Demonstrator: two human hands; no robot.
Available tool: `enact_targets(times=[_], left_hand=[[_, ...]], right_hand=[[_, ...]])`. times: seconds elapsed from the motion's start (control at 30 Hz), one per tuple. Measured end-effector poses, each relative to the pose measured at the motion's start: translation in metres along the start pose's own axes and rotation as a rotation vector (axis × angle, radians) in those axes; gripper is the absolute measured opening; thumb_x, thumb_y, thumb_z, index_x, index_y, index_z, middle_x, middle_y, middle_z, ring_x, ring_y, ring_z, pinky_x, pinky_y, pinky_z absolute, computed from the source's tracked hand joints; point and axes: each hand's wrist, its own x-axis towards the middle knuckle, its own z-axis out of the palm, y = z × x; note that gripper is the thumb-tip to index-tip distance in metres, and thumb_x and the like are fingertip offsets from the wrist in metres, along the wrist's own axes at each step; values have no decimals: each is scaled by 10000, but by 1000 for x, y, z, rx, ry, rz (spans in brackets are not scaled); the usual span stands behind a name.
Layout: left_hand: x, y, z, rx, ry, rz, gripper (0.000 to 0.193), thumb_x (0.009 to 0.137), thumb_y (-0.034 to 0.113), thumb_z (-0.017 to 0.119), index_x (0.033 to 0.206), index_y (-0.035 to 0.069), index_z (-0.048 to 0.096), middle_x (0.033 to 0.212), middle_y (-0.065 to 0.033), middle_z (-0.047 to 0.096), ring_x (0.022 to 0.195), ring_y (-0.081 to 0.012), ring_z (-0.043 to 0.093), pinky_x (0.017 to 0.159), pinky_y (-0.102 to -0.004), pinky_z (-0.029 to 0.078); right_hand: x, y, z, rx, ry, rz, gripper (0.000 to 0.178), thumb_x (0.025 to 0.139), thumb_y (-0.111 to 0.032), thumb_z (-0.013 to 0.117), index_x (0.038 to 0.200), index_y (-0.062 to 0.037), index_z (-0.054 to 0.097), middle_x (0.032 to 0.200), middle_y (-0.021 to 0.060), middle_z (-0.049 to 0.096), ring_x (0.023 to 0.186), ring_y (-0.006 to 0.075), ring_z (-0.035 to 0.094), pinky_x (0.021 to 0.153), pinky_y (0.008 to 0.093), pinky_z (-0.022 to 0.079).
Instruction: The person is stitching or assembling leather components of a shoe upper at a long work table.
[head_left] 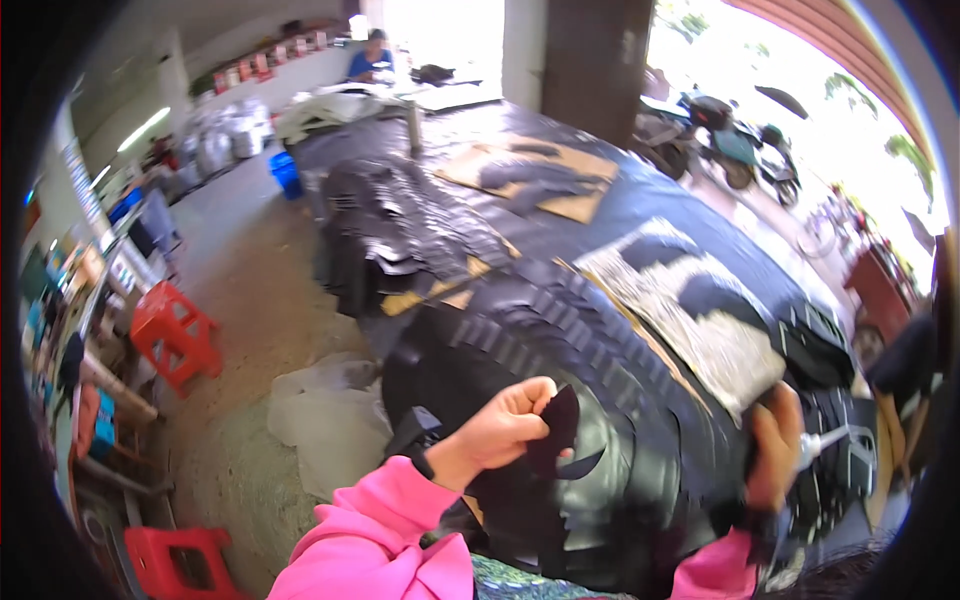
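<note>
My left hand (515, 422) is closed, pinching a curved dark piece of leather-like sheet (562, 425) above the table. My right hand (775, 445) is smeared by motion at the right, close to the table's near side. Whether its fingers hold anything does not show. Just beyond it is a white, thin plastic-looking thing (835, 437), too blurred to name. Under and between my hands spread overlapping black sheet pieces (600, 400) in rows. A pale, wrinkled sheet (735, 345) with dark curved pieces (715, 292) on it lies farther right.
Cardboard (575, 208) with dark pieces lies farther back, beside a heap of black strips (385, 220). Red stools (172, 335) and a blue bin (285, 175) stand on the floor at left. A person (372, 60) sits at the far end; motorbikes (735, 145) stand outside.
</note>
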Motion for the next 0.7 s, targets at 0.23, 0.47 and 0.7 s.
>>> enact_targets(times=[0.23,0.47,0.7], left_hand=[[32,-22,9,1133,-101,-68,267,759,5,435,1002,-20,545,846,-80,588,764,-146,548,713,-284,440],[41,-36,-8,1570,-163,-101,191,784,110,497,929,3,560,841,-149,592,763,-308,576,678,-340,467],[49,-51,-18,1715,-201,-42,100,741,92,513,814,32,548,818,-98,543,739,-281,568,632,-364,470]], right_hand=[[33,144,34,142,-279,400,215,781,-55,607,965,2,512,813,-6,537,754,63,499,682,209,408],[17,166,44,53,-284,442,167,775,-24,606,915,5,520,806,-6,559,738,48,498,679,199,411],[14,172,44,-15,-281,401,174,765,-14,606,911,5,512,795,3,566,732,45,500,667,201,414]])
